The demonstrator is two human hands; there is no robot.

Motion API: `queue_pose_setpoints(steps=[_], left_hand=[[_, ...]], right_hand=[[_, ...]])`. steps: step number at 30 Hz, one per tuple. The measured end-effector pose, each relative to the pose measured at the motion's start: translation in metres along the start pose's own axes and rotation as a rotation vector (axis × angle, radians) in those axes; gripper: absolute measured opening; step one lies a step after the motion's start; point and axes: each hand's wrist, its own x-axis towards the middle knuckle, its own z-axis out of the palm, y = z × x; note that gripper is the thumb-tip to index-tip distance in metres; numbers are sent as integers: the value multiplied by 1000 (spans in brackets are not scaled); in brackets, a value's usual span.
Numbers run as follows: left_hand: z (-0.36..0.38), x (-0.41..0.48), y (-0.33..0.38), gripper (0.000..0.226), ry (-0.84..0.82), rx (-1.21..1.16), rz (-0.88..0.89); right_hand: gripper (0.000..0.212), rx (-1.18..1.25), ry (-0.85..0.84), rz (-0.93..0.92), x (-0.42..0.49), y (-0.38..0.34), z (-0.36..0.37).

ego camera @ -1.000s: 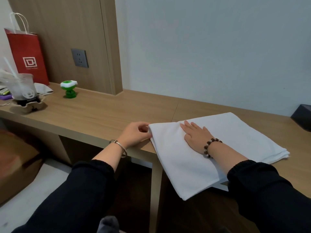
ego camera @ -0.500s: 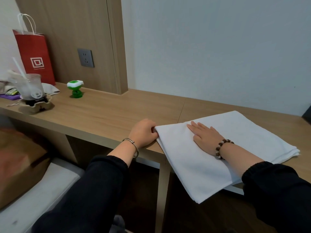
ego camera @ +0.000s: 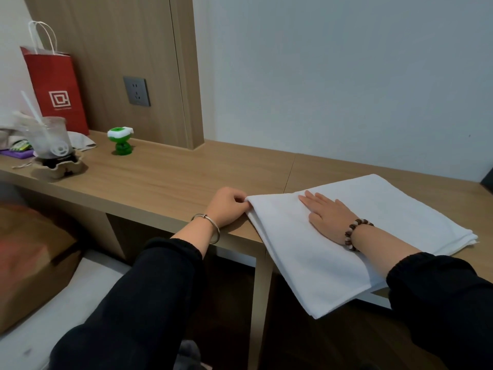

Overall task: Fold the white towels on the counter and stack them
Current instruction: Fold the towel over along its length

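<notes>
The white towel [ego camera: 346,252], folded and draped over the front edge of the wooden table [ego camera: 165,182], is pinched at its left corner by the left hand [ego camera: 226,206] and pressed flat by the straight-fingered right hand [ego camera: 326,214].

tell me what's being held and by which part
The left hand pinches the white towel at its far-left corner; the right hand only presses flat on it.

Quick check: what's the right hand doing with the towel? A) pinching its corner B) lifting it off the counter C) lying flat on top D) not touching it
C: the right hand lies flat on the white towel; the left hand pinches its corner.
</notes>
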Motion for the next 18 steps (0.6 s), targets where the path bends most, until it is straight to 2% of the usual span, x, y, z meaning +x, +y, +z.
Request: queue_pose_setpoints(steps=[4,9,11,13,15,18], left_hand=[[-4,-1,4,15,-36,-438,-150],[-12,1,8,12,-161,-608,-181],[-18,6,9,20,-195,-670,-288],[-24,12,12,31,-290,-648,-418],[-27,17,17,47,-418,-508,-489],[-26,23,27,52,-523,-284,-462]], right_hand=[[54,6,0,-5,0,-1,-1],[54,-6,3,5,-1,-2,-1],[54,-8,3,6,-2,-3,-2],[54,-6,5,12,-2,-4,-2],[54,-7,5,11,-2,-5,-2],[54,-8,9,11,-1,-4,-2]])
